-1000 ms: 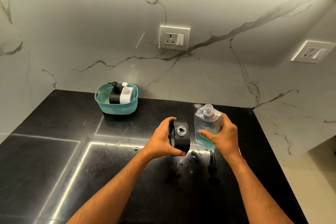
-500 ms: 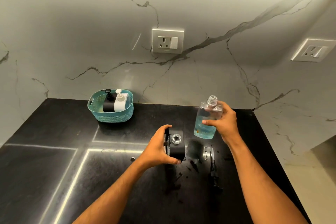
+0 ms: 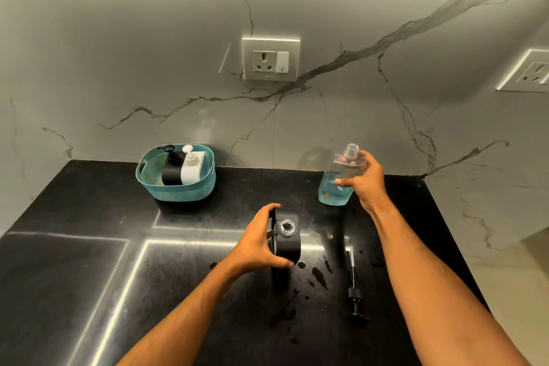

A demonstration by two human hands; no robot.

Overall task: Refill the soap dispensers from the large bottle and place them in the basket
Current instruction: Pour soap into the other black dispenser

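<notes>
My left hand (image 3: 259, 239) grips a black soap dispenser (image 3: 287, 238) that stands upright on the black counter (image 3: 89, 276), its clear neck uncapped. My right hand (image 3: 364, 181) holds the large clear bottle (image 3: 334, 187) of blue liquid upright near the back wall, its cap off, about half full. The dispenser's black pump (image 3: 354, 285) lies flat on the counter to the right of the dispenser. A teal basket (image 3: 178, 190) at the back left holds a black dispenser (image 3: 172, 171) and a white dispenser (image 3: 191, 168), both with pumps on.
Dark wet spots (image 3: 319, 276) mark the counter between the dispenser and the pump. A wall socket (image 3: 270, 59) sits above the counter, another socket (image 3: 531, 73) on the right wall. The counter's right edge drops off beyond my right arm.
My right hand has carried the large bottle away from the dispenser, back and to the right toward the wall. My left hand stays on the black dispenser.
</notes>
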